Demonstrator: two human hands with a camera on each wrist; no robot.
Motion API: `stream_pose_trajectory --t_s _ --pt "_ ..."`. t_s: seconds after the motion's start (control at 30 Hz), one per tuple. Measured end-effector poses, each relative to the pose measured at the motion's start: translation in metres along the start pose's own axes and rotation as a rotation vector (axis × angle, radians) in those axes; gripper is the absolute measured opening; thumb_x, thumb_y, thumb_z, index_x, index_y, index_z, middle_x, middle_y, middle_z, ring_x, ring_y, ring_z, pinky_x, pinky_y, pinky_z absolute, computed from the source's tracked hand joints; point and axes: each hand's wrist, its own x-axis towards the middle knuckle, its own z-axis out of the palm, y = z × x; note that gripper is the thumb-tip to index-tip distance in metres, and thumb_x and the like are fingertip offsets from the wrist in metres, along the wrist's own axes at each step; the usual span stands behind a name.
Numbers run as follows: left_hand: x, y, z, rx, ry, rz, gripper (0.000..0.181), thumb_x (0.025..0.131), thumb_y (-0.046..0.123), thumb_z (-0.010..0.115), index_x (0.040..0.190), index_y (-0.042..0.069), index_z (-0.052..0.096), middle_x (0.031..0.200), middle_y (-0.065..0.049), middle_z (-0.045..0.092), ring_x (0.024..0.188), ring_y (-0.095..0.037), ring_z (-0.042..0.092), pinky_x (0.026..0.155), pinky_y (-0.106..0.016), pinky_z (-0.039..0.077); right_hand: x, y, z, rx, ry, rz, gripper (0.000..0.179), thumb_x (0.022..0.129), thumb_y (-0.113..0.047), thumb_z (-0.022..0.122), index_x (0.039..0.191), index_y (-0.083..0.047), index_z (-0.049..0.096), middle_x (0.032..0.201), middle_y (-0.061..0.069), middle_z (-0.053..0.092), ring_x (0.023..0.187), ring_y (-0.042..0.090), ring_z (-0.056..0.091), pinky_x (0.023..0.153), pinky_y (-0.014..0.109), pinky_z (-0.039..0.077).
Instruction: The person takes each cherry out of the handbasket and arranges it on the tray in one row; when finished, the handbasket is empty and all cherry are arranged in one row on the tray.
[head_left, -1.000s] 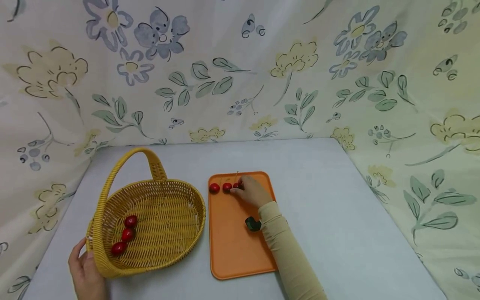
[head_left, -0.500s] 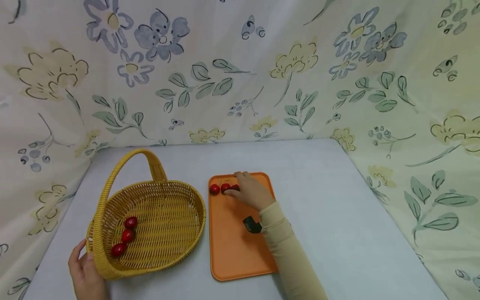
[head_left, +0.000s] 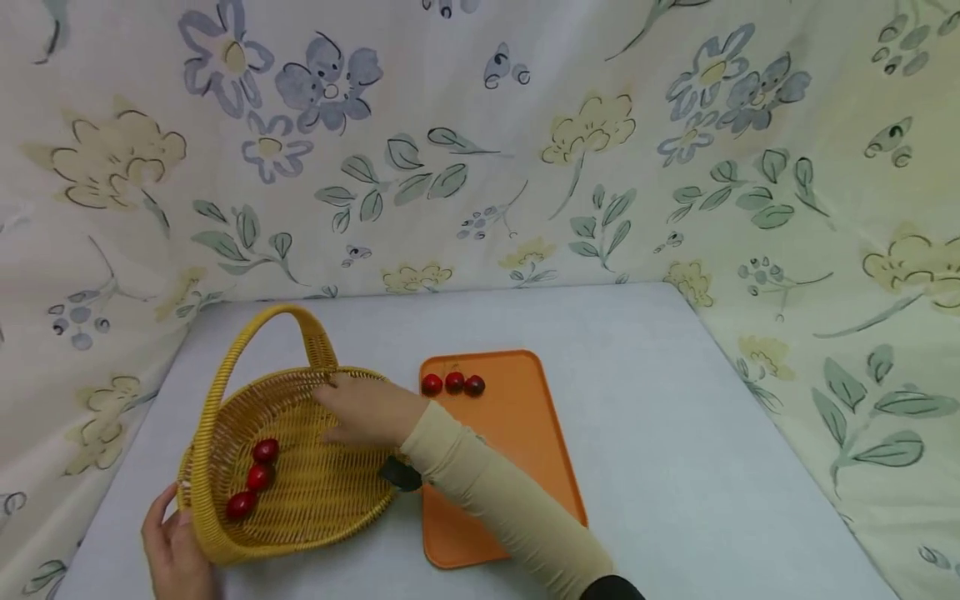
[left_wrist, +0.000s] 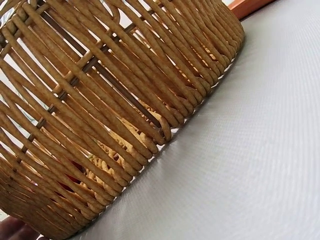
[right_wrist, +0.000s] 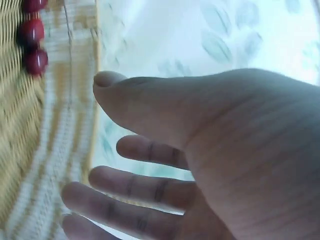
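Over the right part of the yellow wicker basket (head_left: 322, 500), my right hand (head_left: 371, 410) hovers with fingers apart and nothing between them. Its spread fingers and thumb show in the right wrist view. My left hand (head_left: 178, 546) holds the basket's left side by the foot of its handle; only some fingers (left_wrist: 17, 230) show low in the left wrist view. Inside the basket, three red cherries (head_left: 259, 477) lie in a slanting row on the left. Three more cherries (head_left: 454, 382) sit in a row at the far left corner of the orange tray (head_left: 517, 467).
The basket's tall arched handle (head_left: 217, 383) rises on its left side. The tray lies just right of the basket, partly under my right sleeve (head_left: 510, 508). A white-covered table (head_left: 675, 467) extends to the right, and flowered cloth (head_left: 480, 167) hangs behind.
My right hand has left the third cherry on the tray and swung left over the basket. All three tray cherries now show uncovered. My left hand stays at the basket.
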Motion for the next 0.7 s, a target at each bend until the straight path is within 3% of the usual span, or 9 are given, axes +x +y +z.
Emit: stream_pose_trajectory --t_s 0.17,0.4,0.57,0.7 --pt "0.000 0.003 0.002 -0.003 -0.048 0.015 0.043 0.102 0.029 0.035 0.142 0.045 0.031 0.108 0.019 0.043 0.087 0.003 0.046 0.059 -0.007 0.038 0.047 -0.027 0.011 -0.090 -0.078 -0.070 0.049 0.092 -0.043 0.059 0.135 -0.021 0.051 0.122 -0.008 0.054 0.108 0.002 0.051 0.087 0.014 0.042" --pt "-0.002 0.004 0.002 0.021 -0.073 0.063 0.043 0.102 0.032 0.035 0.144 0.040 0.031 0.107 0.017 0.042 0.088 0.003 0.046 0.063 -0.005 0.038 0.078 -0.048 0.035 -0.282 -0.129 0.087 0.034 0.100 -0.028 0.046 0.131 -0.038 0.053 0.130 -0.011 0.052 0.071 0.002 0.051 0.060 0.018 0.044" --pt "-0.005 0.006 0.000 0.087 -0.057 0.056 0.043 0.102 0.034 0.033 0.144 0.042 0.028 0.107 0.016 0.040 0.087 0.004 0.044 0.061 -0.005 0.036 0.093 -0.051 0.049 -0.296 -0.162 0.089 0.029 0.099 -0.028 0.047 0.123 -0.039 0.058 0.118 -0.016 0.055 0.087 -0.001 0.050 0.067 0.017 0.042" --pt "-0.005 0.007 -0.004 0.112 -0.052 0.043 0.044 0.102 0.035 0.032 0.145 0.044 0.026 0.110 0.017 0.039 0.087 0.004 0.043 0.062 -0.005 0.036 0.103 -0.052 0.055 -0.281 -0.177 0.060 0.028 0.097 -0.027 0.052 0.121 -0.039 0.059 0.114 -0.018 0.056 0.088 -0.002 0.046 0.066 0.017 0.040"
